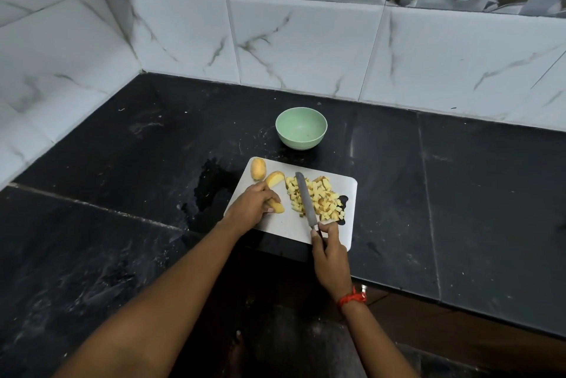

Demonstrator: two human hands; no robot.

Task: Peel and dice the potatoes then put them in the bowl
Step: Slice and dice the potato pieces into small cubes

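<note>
A flat, pale grey cutting board point(347, 186) with round corners lies on the black stone worktop point(122, 148), right at its front edge. A small, round, light green bowl point(300, 142) stands on the worktop just behind the far edge of the board, close to it but not touching.

On the right half of the board is a heap of small yellow potato cubes point(323, 198). At the far left corner of the board sits a whole peeled yellow potato point(258, 168). Just beside it, toward the middle, lies a cut half potato point(274, 178).

The left hand point(251, 203) is on the left side of the board. Its fingers curl over a yellow potato piece point(278, 207) and hold it down on the board.

The right hand point(329, 250) is at the near edge of the board. Its fingers are wrapped round the handle of a long knife with a grey blade point(305, 198). The blade points away from the person and lies along the left side of the heap, touching the cubes. A red thread band point(352, 298) is tied round the right wrist.

A wet patch point(211, 187) shines on the worktop just left of the board. White tiles with grey streaks point(306, 49) cover the wall behind the worktop.
</note>
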